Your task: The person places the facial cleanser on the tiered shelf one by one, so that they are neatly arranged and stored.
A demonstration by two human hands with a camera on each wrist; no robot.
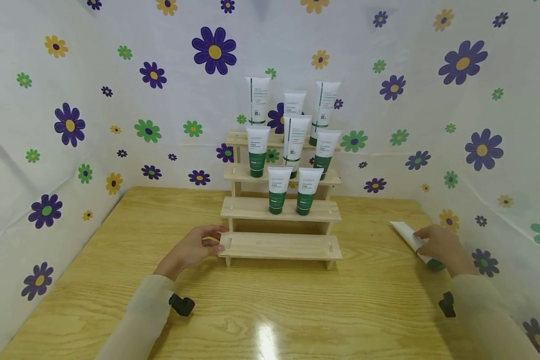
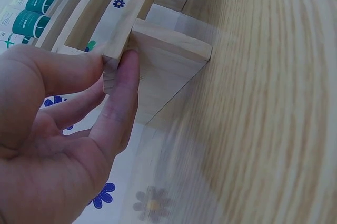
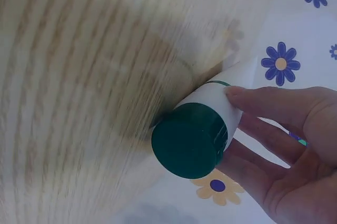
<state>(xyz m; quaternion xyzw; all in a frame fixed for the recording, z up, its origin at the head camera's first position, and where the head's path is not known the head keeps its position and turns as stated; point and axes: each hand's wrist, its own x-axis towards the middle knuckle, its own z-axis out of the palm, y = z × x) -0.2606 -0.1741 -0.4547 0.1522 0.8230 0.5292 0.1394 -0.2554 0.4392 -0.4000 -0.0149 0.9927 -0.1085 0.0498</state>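
Note:
In the head view a pale wooden stepped display stand (image 1: pixel 281 245) stands mid-table, with several white-and-green squeeze tubes (image 1: pixel 276 190) upright on its upper three steps. My left hand (image 1: pixel 197 248) is at the left end of the lowest step. Seen from the left wrist, the thumb and fingers pinch the end of that step's board (image 2: pixel 117 55). Far to the right, my right hand (image 1: pixel 443 247) grips another white squeeze tube (image 1: pixel 407 234) lying at a slant by the table's right edge. Its dark green cap (image 3: pixel 188 140) faces the right wrist camera, and thumb and fingers hold the white body.
The wood-grain table (image 1: pixel 261 295) reaches a white flowered cloth (image 1: pixel 171 100) at the back and both sides. Close beside the right hand, the cloth (image 1: pixel 486 200) rises like a wall. Both wrists carry small black camera mounts (image 1: pixel 182 305).

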